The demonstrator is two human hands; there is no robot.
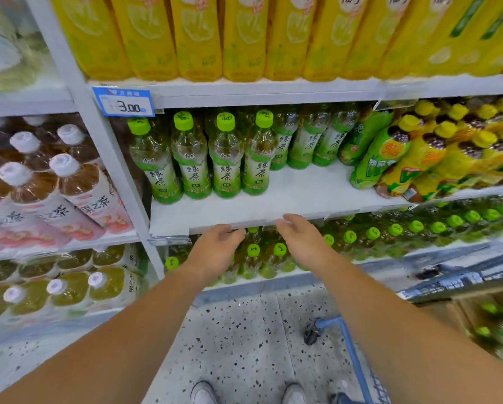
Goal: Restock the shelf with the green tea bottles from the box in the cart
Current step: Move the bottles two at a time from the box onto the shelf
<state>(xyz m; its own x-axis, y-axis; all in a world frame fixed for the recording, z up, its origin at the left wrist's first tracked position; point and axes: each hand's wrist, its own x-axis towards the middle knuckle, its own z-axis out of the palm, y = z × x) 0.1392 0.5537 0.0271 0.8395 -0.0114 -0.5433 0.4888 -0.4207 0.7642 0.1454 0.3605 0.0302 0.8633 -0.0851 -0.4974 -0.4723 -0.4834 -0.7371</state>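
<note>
Hovering mid-frame at the white metal shelf (302, 193) edge, left hand (215, 249) and right hand (301, 240) are empty, each grip loosely spread. Green-capped plastic green tea bottles (225, 158) stand centre; more sit lower right in the brown cardboard box (457, 313): seat them upright, labels forward

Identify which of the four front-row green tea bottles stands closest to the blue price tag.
The leftmost bottle, just below the price tag; the others stand further right.
</note>
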